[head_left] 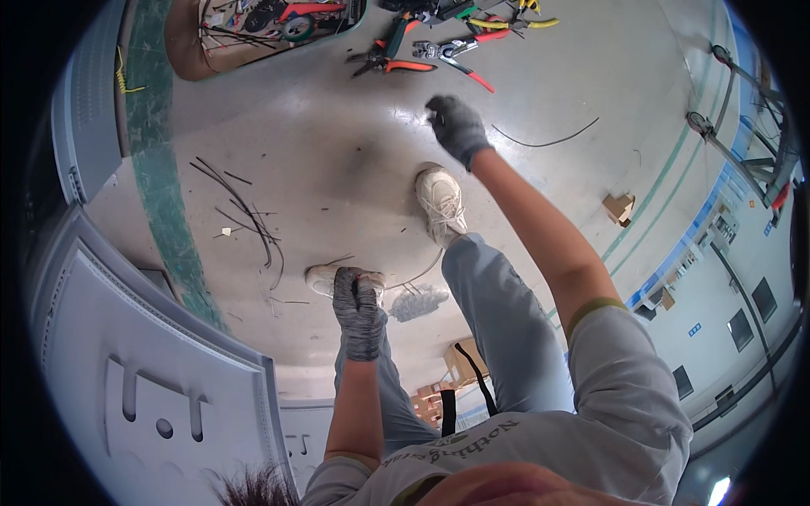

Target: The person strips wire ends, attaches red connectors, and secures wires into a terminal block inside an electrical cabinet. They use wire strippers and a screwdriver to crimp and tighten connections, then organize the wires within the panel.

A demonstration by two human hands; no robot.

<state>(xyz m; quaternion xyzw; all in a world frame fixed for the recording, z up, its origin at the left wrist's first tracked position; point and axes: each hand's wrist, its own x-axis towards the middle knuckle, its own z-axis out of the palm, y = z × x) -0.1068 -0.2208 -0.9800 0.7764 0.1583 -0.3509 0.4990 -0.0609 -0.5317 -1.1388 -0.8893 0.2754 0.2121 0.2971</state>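
Both hands gloved grey, well apart, bare forearms between glove and short sleeve.

Right hand [456, 131]: arm reaches far forward over the floor [337, 126], elbow slightly bent, forearm angled up and left in view, wrist about in line with it. It sits beyond the right shoe [440, 202]. Fingers curled in at the left end of the glove; can't tell if anything is pinched in them.

Left hand [359, 308]: forearm near vertical in view, hand much closer to the body, overlapping the left shoe [321, 278] from this angle. Fingers bent in toward the palm, roughly a loose fist; grip contents not readable. Contact with the shoe: can't tell either.

Nearest to right hand: red-handled stripper [447, 52], just ahead on the floor, handles spread, apart from the glove. Single dark wire [540, 146] lies in a shallow curve just right of the wrist. Orange-handled cutter [390, 52] is beside the stripper, to its left; yellow-handled pliers [519, 24] further up and right.

Dark wire offcuts [245, 205] are scattered on the floor, forward and left of the left hand. Bin [181, 46] with tools and wire bits at top left, left of the cutter. Small cardboard box [620, 208] out right.
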